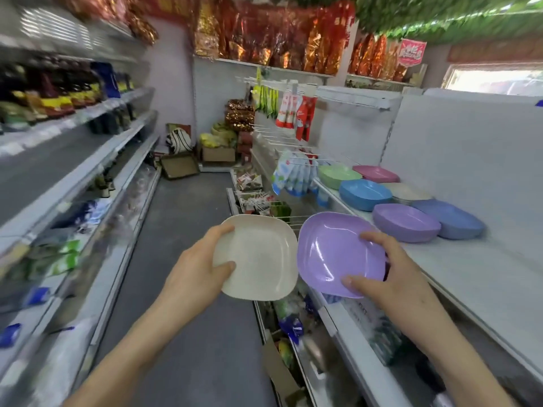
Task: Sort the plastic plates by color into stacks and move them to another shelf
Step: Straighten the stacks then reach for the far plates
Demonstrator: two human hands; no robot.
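Made out no word, brand or number anywhere. Saw white characters on a pink sign (pixel 412 52) at the far right, high under the ceiling, smeared past reading. Saw dark print on a white strip (pixel 363 312) along the near right shelf edge, too small and tilted to tell. Saw pale marks on red hanging packets (pixel 305 116) far along the right side, and yellow labels on dark bottles (pixel 50 83) at the left, all blurred.

Left hand (pixel 196 270) grips cream plate (pixel 263 259), right hand (pixel 395 279) purple plate (pixel 330 252) (thumbs over rims), forearms outstretched.
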